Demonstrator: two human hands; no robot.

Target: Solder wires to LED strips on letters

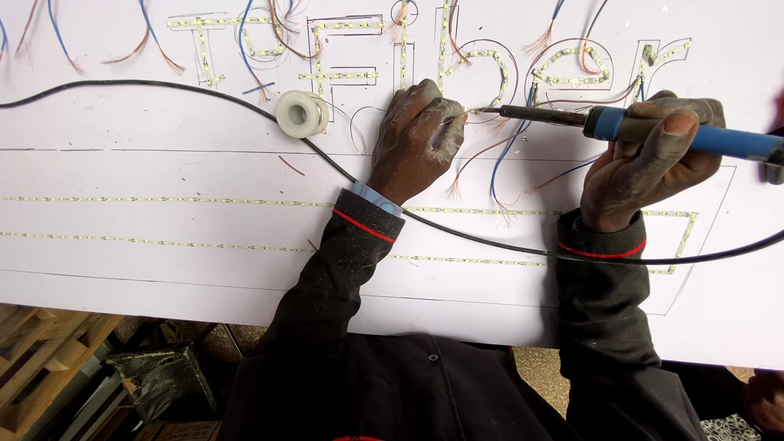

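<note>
Head view: right hand [645,155] grips the iron [653,131] by its blue handle, light and stiff, hot tip; left hand [416,139] pinches thin, floppy wire [482,155] on the board [163,278].

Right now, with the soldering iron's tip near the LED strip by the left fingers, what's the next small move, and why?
Probably ease the soldering iron tip slightly left and down onto the LED strip joint. The right hand grips the blue handle, and the tip sits right beside the left hand, whose fingertips press at that spot. Loose wire ends lie just below. Whether the tip already touches, I cannot tell.
</note>
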